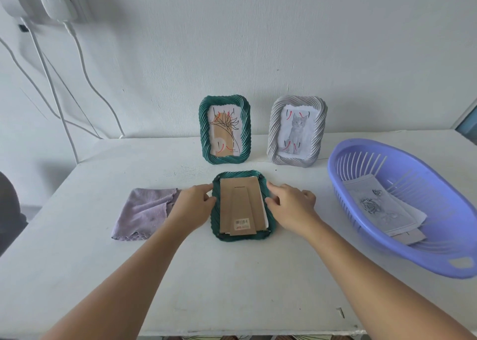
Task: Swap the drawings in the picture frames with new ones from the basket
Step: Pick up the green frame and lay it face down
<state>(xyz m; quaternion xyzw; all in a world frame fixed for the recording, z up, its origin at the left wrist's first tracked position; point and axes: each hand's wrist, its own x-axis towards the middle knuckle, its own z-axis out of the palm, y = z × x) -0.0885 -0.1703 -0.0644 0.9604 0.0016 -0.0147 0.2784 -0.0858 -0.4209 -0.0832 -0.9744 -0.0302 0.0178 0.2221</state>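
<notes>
Head view: green frame (242,205) lies face-down, brown cardboard backing (241,203) up.

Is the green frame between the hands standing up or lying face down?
Lying face down: the near green frame is flat on the table, its cardboard backing and barcode sticker facing up.

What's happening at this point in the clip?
A person has a green frame lying face down on the table, left hand and right hand at its sides, cardboard back on. Two frames stand behind; a rose drawing waits in the purple basket.
</notes>
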